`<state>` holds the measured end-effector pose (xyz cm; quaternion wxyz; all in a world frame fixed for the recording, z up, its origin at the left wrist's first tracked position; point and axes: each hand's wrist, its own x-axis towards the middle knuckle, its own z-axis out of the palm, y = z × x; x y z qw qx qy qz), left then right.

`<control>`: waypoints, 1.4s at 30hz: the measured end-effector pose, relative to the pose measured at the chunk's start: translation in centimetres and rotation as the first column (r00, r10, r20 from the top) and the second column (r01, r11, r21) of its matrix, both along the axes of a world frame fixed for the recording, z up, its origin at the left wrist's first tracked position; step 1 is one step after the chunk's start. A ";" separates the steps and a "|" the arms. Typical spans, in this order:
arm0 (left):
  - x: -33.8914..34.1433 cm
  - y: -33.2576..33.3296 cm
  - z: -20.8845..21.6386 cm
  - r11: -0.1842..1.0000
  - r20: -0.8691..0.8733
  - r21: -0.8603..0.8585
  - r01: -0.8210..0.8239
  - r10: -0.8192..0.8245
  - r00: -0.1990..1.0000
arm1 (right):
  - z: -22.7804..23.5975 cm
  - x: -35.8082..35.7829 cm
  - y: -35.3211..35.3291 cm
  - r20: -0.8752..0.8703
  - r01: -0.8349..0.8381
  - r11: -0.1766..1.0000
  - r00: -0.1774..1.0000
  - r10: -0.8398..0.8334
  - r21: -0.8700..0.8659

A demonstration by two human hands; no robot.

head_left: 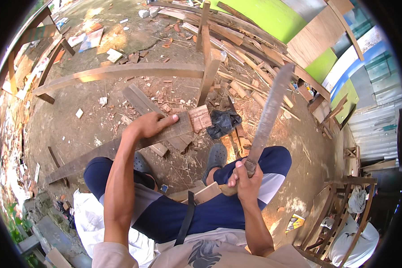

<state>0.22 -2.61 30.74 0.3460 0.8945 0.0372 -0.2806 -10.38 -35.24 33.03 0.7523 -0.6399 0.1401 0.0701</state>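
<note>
My right hand (248, 181) is closed round the handle of a machete (271, 107), its long worn blade raised up and to the right, apart from the wood. My left hand (148, 126) grips the upper edge of a dark wooden plank (96, 154), thumb pressed on its face near the right end. That plank slants up from the lower left. Its right end (200, 118) is chopped thinner and shows fresh pale reddish wood. Beneath it, another board (143, 99) lies across the ground with a smaller offcut. The fingers of my left hand are partly hidden behind the plank.
A crumpled black plastic bag (223, 123) lies beside the chopped end, among wood chips. Beyond stands a wooden frame with a long rail (129, 71). Timber scraps (254, 58) are piled at the far right. Wooden racks (339, 219) stand at the near right.
</note>
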 end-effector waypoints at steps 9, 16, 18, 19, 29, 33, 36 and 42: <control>-0.2 0.3 -0.9 1.000 0.035 0.013 -0.028 0.027 0.999 | 0.3 -0.3 -0.3 0.022 -0.128 0.986 0.991 0.131 -0.107; -0.7 0.1 -1.3 1.000 0.113 0.004 -0.014 0.013 0.993 | 0.4 -0.3 -0.5 -0.220 -0.387 0.904 0.912 0.347 -0.180; -0.5 0.5 -0.5 0.999 0.067 0.024 -0.028 0.027 0.997 | 0.3 -0.5 -0.3 -0.095 -0.231 0.970 0.970 0.223 -0.080; -0.3 -0.1 -0.2 1.000 0.042 0.024 -0.018 0.017 0.999 | -0.8 -1.0 -0.3 -0.072 -0.170 0.981 0.984 0.163 -0.097; 0.0 -0.2 1.4 0.999 0.041 0.047 0.011 -0.013 0.999 | -1.4 -1.5 0.4 -0.244 -0.401 0.887 0.906 0.347 -0.229; -0.1 -0.1 1.1 0.998 0.030 0.056 0.001 -0.003 1.000 | 0.9 -0.9 1.0 -0.144 -0.088 0.996 0.986 0.085 -0.015; 0.3 -0.3 0.9 0.999 0.039 0.038 0.008 -0.009 0.999 | -0.6 -0.4 1.2 0.020 0.062 0.997 0.998 -0.061 -0.041; 0.4 0.0 0.4 0.999 0.038 0.036 0.027 -0.028 0.999 | 1.1 -0.7 1.4 -0.246 -0.345 0.925 0.921 0.302 -0.157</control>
